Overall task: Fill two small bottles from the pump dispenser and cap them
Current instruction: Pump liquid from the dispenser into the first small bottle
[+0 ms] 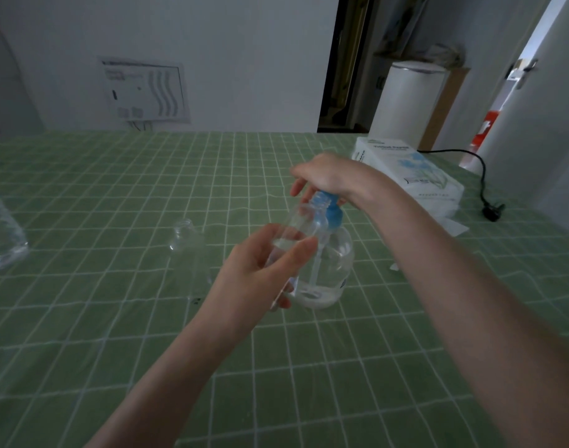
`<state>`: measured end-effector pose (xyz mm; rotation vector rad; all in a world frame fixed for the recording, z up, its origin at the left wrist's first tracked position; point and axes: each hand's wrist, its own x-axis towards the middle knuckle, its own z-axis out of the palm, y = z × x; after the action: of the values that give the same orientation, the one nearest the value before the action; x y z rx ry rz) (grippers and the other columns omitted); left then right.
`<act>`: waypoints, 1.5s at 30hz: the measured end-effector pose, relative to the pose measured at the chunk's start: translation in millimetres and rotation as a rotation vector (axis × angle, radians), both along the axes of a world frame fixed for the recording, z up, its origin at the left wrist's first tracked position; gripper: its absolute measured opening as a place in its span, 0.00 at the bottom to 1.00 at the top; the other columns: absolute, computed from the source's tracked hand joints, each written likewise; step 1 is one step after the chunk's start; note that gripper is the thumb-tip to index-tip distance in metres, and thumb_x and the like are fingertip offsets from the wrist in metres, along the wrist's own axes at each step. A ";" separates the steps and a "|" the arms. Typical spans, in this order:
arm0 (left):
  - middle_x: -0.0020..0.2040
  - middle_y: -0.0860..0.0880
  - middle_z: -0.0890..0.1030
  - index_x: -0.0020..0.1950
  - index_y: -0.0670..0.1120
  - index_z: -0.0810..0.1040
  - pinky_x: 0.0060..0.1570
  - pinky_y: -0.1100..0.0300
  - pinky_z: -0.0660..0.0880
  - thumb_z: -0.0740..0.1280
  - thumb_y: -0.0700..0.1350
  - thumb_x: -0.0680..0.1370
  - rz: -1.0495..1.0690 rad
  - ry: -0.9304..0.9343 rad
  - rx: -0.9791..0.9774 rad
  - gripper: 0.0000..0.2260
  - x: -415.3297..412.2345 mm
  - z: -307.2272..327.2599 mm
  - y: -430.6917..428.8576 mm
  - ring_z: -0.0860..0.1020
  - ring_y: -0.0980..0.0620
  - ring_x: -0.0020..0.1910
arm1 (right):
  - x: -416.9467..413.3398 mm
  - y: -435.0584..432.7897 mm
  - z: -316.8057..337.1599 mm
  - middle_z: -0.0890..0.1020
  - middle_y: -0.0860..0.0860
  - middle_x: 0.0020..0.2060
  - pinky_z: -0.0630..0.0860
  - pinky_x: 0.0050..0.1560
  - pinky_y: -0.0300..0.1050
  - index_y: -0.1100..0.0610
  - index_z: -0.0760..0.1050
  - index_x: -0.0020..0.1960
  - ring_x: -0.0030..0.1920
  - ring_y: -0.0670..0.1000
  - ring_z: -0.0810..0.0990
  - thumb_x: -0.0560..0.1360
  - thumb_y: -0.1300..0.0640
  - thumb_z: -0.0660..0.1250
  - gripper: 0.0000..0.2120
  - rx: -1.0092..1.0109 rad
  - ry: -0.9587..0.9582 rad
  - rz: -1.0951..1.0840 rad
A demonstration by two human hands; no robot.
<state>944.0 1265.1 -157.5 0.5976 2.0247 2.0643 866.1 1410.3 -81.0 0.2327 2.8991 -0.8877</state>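
Note:
A clear pump dispenser (336, 253) with a blue pump head stands on the green checked tablecloth (115, 189), a little liquid at its bottom. My right hand (328, 176) lies on top of the blue pump head, fingers curled over it. My left hand (260, 270) grips a small clear bottle (300, 221), held tilted with its open neck right under the pump's spout. A second small clear bottle (184, 236) stands alone on the cloth to the left. I see no caps.
A large clear plastic bottle (2, 231) is at the left edge. A white tissue pack (412, 169) lies at the back right, with a black cable and plug (490, 208) beyond it. A white bin (406, 101) stands behind the table.

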 end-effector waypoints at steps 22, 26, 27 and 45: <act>0.28 0.54 0.76 0.43 0.58 0.80 0.27 0.65 0.73 0.69 0.63 0.64 -0.011 0.022 0.010 0.13 -2.6 -3.6 0.2 0.75 0.58 0.27 | 0.4 -1.0 1.3 0.81 0.57 0.51 0.69 0.35 0.42 0.58 0.80 0.50 0.50 0.56 0.78 0.79 0.51 0.57 0.15 0.029 0.017 0.035; 0.28 0.54 0.77 0.43 0.58 0.80 0.26 0.65 0.72 0.70 0.61 0.66 0.005 0.006 -0.011 0.11 -3.0 -6.9 0.8 0.75 0.58 0.27 | 1.1 -1.3 -4.1 0.81 0.58 0.53 0.70 0.42 0.45 0.59 0.80 0.52 0.50 0.56 0.78 0.79 0.54 0.56 0.15 0.026 0.021 0.028; 0.28 0.54 0.77 0.43 0.58 0.80 0.26 0.65 0.72 0.69 0.60 0.67 0.004 0.001 -0.014 0.09 -2.9 -7.4 0.7 0.74 0.57 0.26 | 1.6 -1.7 -5.9 0.81 0.58 0.53 0.68 0.44 0.45 0.59 0.80 0.52 0.50 0.55 0.77 0.79 0.54 0.56 0.15 0.026 0.019 0.030; 0.28 0.53 0.77 0.44 0.57 0.80 0.26 0.66 0.72 0.69 0.63 0.66 0.005 0.036 -0.010 0.13 -3.8 -4.4 1.0 0.75 0.57 0.26 | -0.1 -1.1 -1.3 0.83 0.58 0.50 0.70 0.39 0.41 0.58 0.80 0.53 0.51 0.57 0.81 0.77 0.55 0.60 0.13 -0.009 0.076 0.021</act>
<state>940.2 1266.1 -161.9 0.6323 2.0567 2.0602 866.0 1409.2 -82.2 0.1710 2.9602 -0.9255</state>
